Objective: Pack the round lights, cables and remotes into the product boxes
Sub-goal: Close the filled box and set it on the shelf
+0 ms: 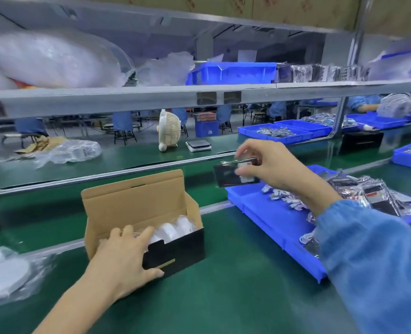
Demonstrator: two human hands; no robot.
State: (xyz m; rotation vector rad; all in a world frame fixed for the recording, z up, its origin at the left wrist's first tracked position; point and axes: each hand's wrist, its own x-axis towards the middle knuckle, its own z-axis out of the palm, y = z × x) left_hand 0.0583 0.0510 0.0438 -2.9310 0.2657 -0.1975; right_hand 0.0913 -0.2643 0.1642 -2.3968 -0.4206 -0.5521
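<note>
Centre of frame: an open box (151, 227), black outside and brown inside, stands on the green belt (223, 285) with its lid flap raised. White round lights (173, 231) in clear wrap lie inside it. The left hand (125, 256) grips the box's near wall, fingers over the rim and thumb on the black front. Right of centre, above the box, the right hand (269, 165) pinches a black bagged remote (235, 174) in the air. Lower right: blue trays (279, 220) hold white cables (284, 196) and more bagged remotes (377, 196). A small fan (168, 130) stands behind.
</note>
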